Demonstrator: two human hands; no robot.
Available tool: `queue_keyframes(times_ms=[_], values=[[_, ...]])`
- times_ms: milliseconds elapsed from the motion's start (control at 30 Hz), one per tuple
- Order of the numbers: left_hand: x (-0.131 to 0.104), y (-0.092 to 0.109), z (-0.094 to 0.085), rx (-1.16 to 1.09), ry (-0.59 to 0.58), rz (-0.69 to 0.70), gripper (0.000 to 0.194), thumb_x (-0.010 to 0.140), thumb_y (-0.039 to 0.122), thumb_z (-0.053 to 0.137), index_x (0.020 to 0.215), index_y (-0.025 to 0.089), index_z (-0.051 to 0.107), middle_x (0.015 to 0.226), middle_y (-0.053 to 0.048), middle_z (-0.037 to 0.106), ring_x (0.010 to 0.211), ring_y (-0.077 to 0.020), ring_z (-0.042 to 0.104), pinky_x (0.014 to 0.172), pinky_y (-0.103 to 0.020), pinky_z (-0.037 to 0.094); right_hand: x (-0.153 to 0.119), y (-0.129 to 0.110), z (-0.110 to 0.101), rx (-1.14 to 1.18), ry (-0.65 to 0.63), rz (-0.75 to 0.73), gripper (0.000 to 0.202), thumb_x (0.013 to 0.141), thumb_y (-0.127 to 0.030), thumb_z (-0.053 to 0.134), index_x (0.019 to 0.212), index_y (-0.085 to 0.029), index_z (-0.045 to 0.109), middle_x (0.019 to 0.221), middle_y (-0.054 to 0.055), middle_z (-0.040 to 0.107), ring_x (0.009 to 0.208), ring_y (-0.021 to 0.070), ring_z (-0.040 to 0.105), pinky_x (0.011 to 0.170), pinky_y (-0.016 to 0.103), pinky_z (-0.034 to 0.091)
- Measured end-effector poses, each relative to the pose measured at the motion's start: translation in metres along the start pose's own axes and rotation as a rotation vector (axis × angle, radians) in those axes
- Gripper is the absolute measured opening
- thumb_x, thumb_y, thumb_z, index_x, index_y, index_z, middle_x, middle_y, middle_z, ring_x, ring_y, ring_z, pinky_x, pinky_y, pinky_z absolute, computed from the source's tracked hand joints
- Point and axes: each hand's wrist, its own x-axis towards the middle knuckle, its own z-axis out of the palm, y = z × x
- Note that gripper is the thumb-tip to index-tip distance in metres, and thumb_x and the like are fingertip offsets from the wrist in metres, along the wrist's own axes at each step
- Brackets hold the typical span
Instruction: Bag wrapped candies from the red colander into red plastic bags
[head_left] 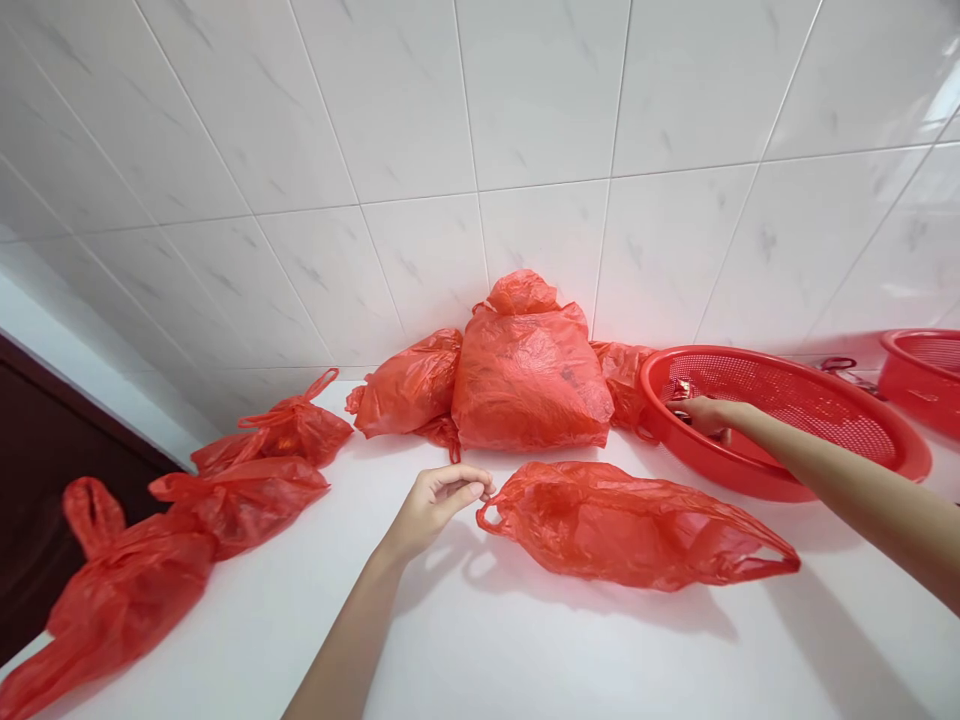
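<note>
My left hand (442, 505) pinches the left handle of a red plastic bag (622, 530), fingertips pressed together. The bag lies on its side across the white tabletop, its mouth partly open and its other handle stretching to the right. My right hand (703, 415) reaches into a red perforated basket (795, 400) near its left wall. A small shiny red packet (682, 389) shows at the fingers of that hand, which are curled around it. The basket rim and the hand hide part of what it grips.
A large full red bag (532, 380) stands against the tiled wall, with a smaller bag (412, 385) beside it. Several knotted red bags (259, 500) line the left side. A second red basket (926, 370) is at the right edge, with a dark red item (840, 366) between the baskets.
</note>
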Motion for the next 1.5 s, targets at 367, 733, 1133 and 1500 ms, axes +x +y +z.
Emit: queue_keyframes(times_ms=[367, 733, 1133, 1500], values=[[-0.003, 0.003, 0.003, 0.031, -0.02, -0.004, 0.017, 0.084, 0.034, 0.069, 0.083, 0.019, 0.077, 0.083, -0.005, 0.075, 0.085, -0.0195, 0.069, 0.084, -0.031, 0.056, -0.011, 0.001, -0.002, 0.211, -0.159, -0.025, 0.012, 0.092, -0.013, 0.062, 0.08, -0.014, 0.062, 0.065, -0.004, 0.057, 0.054, 0.0074, 0.054, 0.049, 0.018, 0.045], [-0.004, -0.002, 0.004, 0.014, -0.035, 0.078, 0.032, 0.082, 0.045, 0.072, 0.103, 0.021, 0.076, 0.127, -0.012, 0.069, 0.124, -0.0303, 0.061, 0.105, -0.041, 0.049, -0.05, 0.014, -0.056, 0.783, -0.074, -0.211, 0.043, 0.056, -0.046, 0.083, 0.062, -0.02, 0.049, 0.055, -0.001, 0.057, 0.049, 0.0101, 0.053, 0.044, 0.02, 0.051], [-0.016, 0.0, 0.052, 0.332, 0.007, 0.06, 0.053, 0.085, 0.029, 0.064, 0.135, 0.023, 0.049, 0.14, -0.014, 0.059, 0.124, -0.0263, 0.061, 0.099, -0.042, 0.054, -0.131, -0.108, -0.025, 0.29, -0.515, -0.663, 0.022, 0.08, -0.033, 0.063, 0.095, -0.018, 0.066, 0.079, 0.0, 0.062, 0.067, 0.0127, 0.057, 0.049, 0.019, 0.042], [-0.013, -0.005, 0.057, 0.387, 0.141, 0.298, 0.019, 0.093, 0.024, 0.054, 0.099, 0.022, 0.072, 0.114, -0.008, 0.07, 0.1, -0.0196, 0.068, 0.086, -0.032, 0.057, -0.136, -0.12, 0.01, -0.149, -0.236, -0.764, 0.015, 0.084, -0.014, 0.047, 0.071, -0.021, 0.049, 0.072, -0.001, 0.051, 0.064, 0.0137, 0.04, 0.056, 0.028, 0.026]])
